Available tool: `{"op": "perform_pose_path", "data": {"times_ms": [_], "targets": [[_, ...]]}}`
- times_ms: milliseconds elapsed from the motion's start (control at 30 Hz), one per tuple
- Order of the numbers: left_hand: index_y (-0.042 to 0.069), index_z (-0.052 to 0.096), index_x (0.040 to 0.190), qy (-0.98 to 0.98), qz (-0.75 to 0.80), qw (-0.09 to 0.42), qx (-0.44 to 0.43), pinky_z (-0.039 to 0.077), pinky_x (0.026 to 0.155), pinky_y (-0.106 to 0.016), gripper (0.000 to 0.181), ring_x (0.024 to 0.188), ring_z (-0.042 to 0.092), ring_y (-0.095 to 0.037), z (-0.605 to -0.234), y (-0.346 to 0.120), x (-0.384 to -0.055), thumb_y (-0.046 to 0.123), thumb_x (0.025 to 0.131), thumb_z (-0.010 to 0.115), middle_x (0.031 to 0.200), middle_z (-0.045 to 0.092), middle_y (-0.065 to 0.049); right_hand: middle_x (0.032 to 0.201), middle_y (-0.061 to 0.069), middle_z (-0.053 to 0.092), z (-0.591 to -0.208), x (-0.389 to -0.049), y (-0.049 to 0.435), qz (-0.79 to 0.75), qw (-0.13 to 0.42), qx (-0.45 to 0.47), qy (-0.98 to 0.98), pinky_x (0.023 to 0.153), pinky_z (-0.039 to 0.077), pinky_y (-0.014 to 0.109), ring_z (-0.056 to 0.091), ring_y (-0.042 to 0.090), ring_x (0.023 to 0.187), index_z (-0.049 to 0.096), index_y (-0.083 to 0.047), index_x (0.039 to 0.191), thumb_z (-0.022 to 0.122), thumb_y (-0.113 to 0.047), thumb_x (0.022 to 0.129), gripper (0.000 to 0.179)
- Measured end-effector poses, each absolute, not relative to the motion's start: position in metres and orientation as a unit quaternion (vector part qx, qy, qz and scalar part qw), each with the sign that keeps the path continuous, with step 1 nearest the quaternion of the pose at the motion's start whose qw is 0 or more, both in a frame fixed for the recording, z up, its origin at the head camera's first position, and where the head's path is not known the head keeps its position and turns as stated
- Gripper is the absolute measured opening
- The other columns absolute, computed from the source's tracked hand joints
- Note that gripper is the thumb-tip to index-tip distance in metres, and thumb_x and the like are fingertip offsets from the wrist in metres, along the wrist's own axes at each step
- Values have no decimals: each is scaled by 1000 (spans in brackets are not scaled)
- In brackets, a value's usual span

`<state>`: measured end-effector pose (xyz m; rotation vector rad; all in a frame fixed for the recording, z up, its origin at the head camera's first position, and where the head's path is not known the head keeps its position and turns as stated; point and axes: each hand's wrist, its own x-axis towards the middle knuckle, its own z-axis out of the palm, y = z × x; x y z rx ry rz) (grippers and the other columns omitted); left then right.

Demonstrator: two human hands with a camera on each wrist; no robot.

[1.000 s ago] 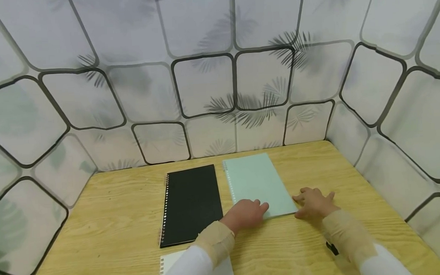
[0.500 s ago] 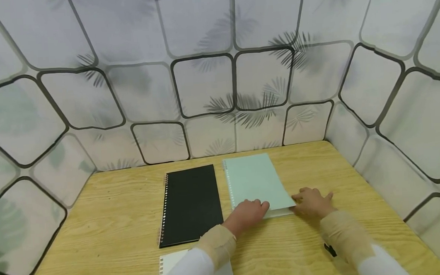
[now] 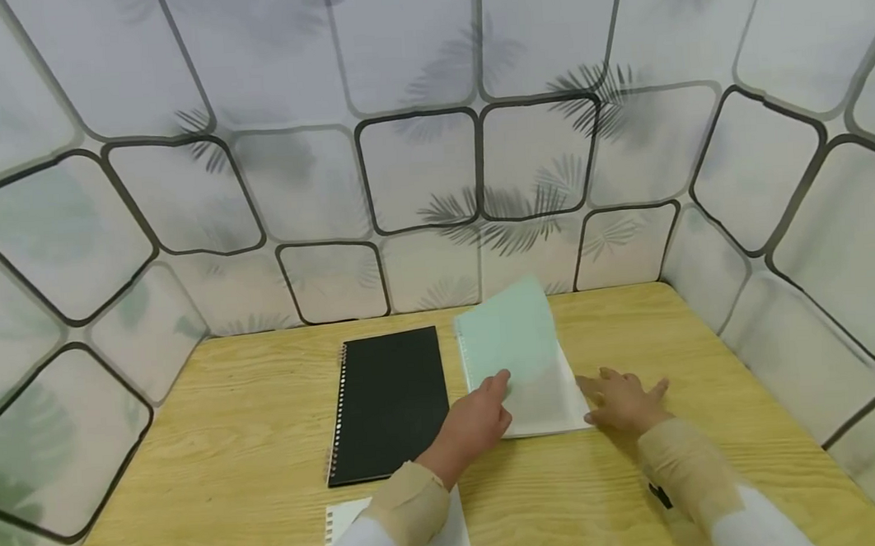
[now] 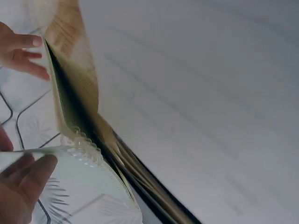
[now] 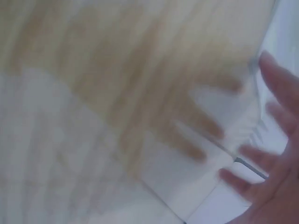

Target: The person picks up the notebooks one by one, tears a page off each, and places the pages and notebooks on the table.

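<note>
A mint-green spiral notebook (image 3: 496, 328) lies at the back, right of middle. Its cover curls up and back, baring the white page (image 3: 541, 404) beneath. At the notebook's lower left is my left hand (image 3: 475, 419), index finger stretched out over the page. In the left wrist view, the thumb and fingers of that hand (image 4: 23, 186) lie on opposite sides of the notebook's sheet, beside the spiral binding (image 4: 86, 147). At the page's lower right corner, my right hand (image 3: 626, 403) rests with fingers spread, fingertips right at the edge.
A black spiral notebook (image 3: 392, 399) lies left of the green one. In front of it a white sheet with a punched edge (image 3: 452, 544) shows partly under my left sleeve. The wooden table (image 3: 239, 448) meets patterned cloth walls (image 3: 314, 189) at the back and sides.
The green cover lay flat, then its lower right corner lifted by the right hand; now it is folded up and back. My left index finger has stretched forward; the right hand stays in place.
</note>
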<state>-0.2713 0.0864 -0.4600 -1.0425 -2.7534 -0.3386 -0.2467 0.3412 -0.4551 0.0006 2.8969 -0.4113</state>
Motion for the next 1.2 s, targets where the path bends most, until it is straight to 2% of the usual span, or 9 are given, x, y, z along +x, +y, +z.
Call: {"op": "perform_pose_path", "data": {"times_ms": [33,167,300,467,567,700,867,1033,1200], "targets": [[2,41,129,-924,-168,90,-331,30,39,-15,44,49,39,-4,-459,84,-271,8,86,50,114,60,-8,145,26,31,-455,-248,342,-133,112,-13,985,85,-5,85,29,57,124,43,-19,138,68,-35,79,66],[4,35,133,-888,-406,47,-209,33,43,-19,53,56,51,-15,-453,75,-272,5,81,46,108,62,-16,148,23,29,-454,-251,344,-108,136,-56,983,86,-7,84,27,56,128,47,-18,136,63,-32,83,56],[11,30,136,-858,-501,35,-107,43,54,-25,60,77,59,-20,-440,56,-275,8,80,48,105,62,-19,146,21,33,-453,-252,345,-108,152,-68,980,86,-12,83,24,54,131,48,-14,134,62,-29,84,54],[14,35,133,-835,-535,115,-60,48,58,-27,58,76,62,-20,-425,11,-281,8,79,54,100,64,-14,144,19,38,-451,-252,346,-97,148,-94,980,86,-15,82,24,51,133,50,-9,132,64,-25,82,54],[8,50,123,-840,-521,143,-39,47,56,-25,43,70,59,-18,-424,-16,-284,7,81,55,87,65,-12,142,18,41,-448,-252,344,-83,143,-103,981,86,-13,82,26,49,132,51,-7,130,65,-23,82,53],[5,66,97,-873,-480,88,-4,47,53,-23,18,61,54,-12,-431,-43,-285,11,83,57,79,60,-9,142,17,42,-445,-252,340,-93,150,-103,979,85,-17,81,28,47,133,54,-5,128,66,-16,80,51],[3,62,86,-909,-416,1,2,44,50,-24,12,57,51,-13,-445,-63,-285,14,82,65,73,52,-7,143,18,40,-446,-254,336,-104,166,-94,976,87,-17,80,31,48,131,54,-2,127,68,-20,79,54],[3,54,87,-941,-334,-45,3,38,54,-26,20,64,46,-17,-453,-74,-286,14,79,69,73,51,-6,144,16,40,-451,-256,334,-134,165,-79,974,92,-10,80,36,48,128,53,-2,128,73,-31,74,64],[1,53,96,-960,-271,-63,-11,44,62,-33,28,71,52,-21,-458,-82,-286,15,79,69,83,61,-12,142,16,43,-453,-257,330,-145,158,-80,973,93,-6,80,38,47,128,54,-2,127,75,-33,71,67]]}}
